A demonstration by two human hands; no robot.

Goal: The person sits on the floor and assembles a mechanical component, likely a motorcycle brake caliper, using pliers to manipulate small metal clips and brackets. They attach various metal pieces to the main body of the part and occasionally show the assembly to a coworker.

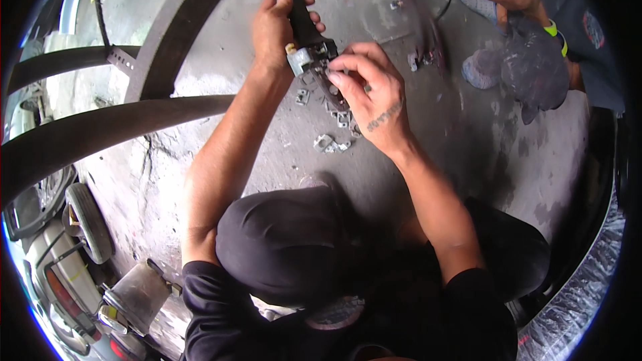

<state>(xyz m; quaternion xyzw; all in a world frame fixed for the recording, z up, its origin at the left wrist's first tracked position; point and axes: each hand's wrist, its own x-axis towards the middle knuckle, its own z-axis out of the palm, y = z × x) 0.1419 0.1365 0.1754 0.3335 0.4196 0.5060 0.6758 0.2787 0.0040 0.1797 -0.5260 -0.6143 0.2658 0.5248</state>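
My left hand (273,30) is wrapped around a long black handle-like part (304,17), its thumb pressed along the side. A bit of red shows at the part's far end. At its near end sits a silver metal mechanism (301,61) with a brass-coloured piece. My right hand (374,90) is closed, thumb and fingertips pinched at this metal end; whatever small thing they grip is hidden. Below the hands, small metal brackets (331,144) lie loose on the concrete floor (267,160).
Another person (535,60) crouches at the far right, holding something dark. A long dark part (424,40) lies on the floor between us. Curved dark metal beams (160,47) cross the left side. A wheel (88,222), a metal bucket (138,294) and car lamps (67,297) stand lower left.
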